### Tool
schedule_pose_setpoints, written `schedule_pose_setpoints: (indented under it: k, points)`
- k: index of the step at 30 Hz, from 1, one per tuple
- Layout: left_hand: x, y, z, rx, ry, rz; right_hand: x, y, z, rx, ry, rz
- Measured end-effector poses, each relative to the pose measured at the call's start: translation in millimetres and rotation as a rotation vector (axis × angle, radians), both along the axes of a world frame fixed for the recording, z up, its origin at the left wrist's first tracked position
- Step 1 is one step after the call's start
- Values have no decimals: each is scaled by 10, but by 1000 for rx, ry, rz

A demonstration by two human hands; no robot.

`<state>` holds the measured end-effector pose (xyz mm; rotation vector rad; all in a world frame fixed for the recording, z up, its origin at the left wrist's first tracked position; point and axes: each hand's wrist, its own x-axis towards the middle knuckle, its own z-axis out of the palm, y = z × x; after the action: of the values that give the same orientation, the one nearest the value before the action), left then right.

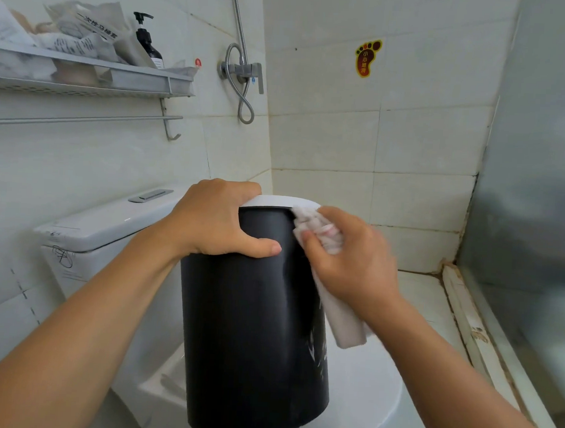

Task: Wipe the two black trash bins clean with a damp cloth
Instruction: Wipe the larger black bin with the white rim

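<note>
One black trash bin with a white rim is held up in front of me, above the closed toilet lid. My left hand grips its upper left side, fingers over the rim and thumb across the front. My right hand presses a pale, pink-marked cloth against the bin's upper right side just under the rim; the cloth's loose end hangs down past my wrist. A second bin is not in view.
A white toilet with its tank stands below and to the left. A wall shelf holds packets and a pump bottle. A shower valve and hose hang on the wall. A glass partition lies to the right.
</note>
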<state>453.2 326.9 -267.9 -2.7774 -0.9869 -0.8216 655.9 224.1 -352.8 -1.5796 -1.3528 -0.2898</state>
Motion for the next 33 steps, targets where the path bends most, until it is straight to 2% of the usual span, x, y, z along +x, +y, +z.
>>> schedule_pose_setpoints:
  k: [2,4,7,9,13,16,21,26,33]
  points:
    - [-8,-6,3,-6,-2,17,139,41,-6,-79,96,-46]
    - [4,-7,8,9,13,37,105,11,-16,-64,105,-24]
    - [7,-3,8,26,16,38,-178,-109,-6,36,-65,92]
    - [-28,-6,1,14,-2,20,-235,-104,32,52,-94,112]
    - [-79,-18,-3,-15,-5,19,88,61,2,-51,85,-14]
    - [-62,3,-9,-13,-2,33,87,54,-37,-50,142,-13]
    - [-125,16,-16,-29,-34,25,-287,-96,-12,51,-68,179]
    - [-37,-76,15,42,54,93,-58,28,41,-20,47,39]
    - [95,-207,23,119,106,90,-180,-144,223,63,-126,195]
